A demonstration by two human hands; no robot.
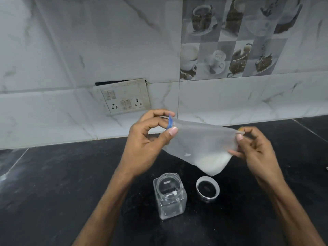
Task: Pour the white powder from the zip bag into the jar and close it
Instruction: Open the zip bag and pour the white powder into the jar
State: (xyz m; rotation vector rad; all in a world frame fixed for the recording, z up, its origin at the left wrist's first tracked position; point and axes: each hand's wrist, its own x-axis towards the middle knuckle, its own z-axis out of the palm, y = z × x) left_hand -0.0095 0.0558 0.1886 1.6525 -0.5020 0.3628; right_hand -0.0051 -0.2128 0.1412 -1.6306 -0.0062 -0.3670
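I hold a frosted zip bag in the air above the counter. My left hand pinches its blue zip end, and my right hand pinches the opposite corner. White powder has gathered in the bag's lowest corner. Below it a clear square jar stands upright with its mouth uncovered and only a trace of powder inside. Its round lid lies top down on the counter just right of the jar.
The black stone counter runs to a white tiled wall. A switch and socket plate is set in the wall behind my hands. A small pale object shows at the right edge.
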